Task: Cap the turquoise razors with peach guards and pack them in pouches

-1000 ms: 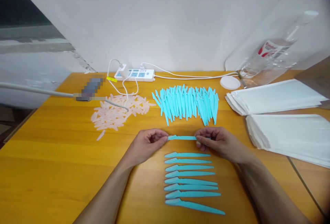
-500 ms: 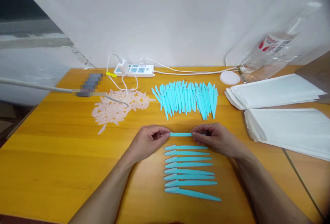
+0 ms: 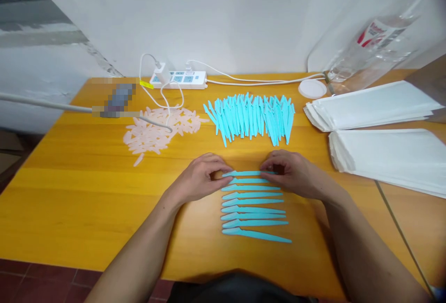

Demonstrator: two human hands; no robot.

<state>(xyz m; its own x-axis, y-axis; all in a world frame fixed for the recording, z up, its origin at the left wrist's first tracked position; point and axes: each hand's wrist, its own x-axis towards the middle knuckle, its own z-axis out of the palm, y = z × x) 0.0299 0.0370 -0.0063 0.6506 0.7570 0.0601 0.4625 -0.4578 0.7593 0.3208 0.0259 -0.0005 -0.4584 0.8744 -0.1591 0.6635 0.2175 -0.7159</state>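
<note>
A thin turquoise blade-shaped stick [image 3: 247, 173] lies crosswise at the top of a column of several similar sticks [image 3: 256, 210] on the wooden table. My left hand [image 3: 200, 176] pinches its left end between thumb and fingers. At its right end, my right hand [image 3: 292, 173] has thumb and fingers closed on it, covering the tip. Beyond my hands is a dense pile of turquoise sticks [image 3: 249, 117]. Left of that pile spread many small pale pink pieces [image 3: 149, 133].
A white power strip [image 3: 178, 80] with cables sits by the wall, near a blurred phone-like object [image 3: 120, 98]. White padded packets [image 3: 390, 152], a round white lid [image 3: 312, 88] and a plastic bottle [image 3: 376, 38] are on the right.
Both hands have brought the held stick nearer to the column, just above its top stick. The camera view has tilted down, showing floor tiles and dark clothing at the bottom.
</note>
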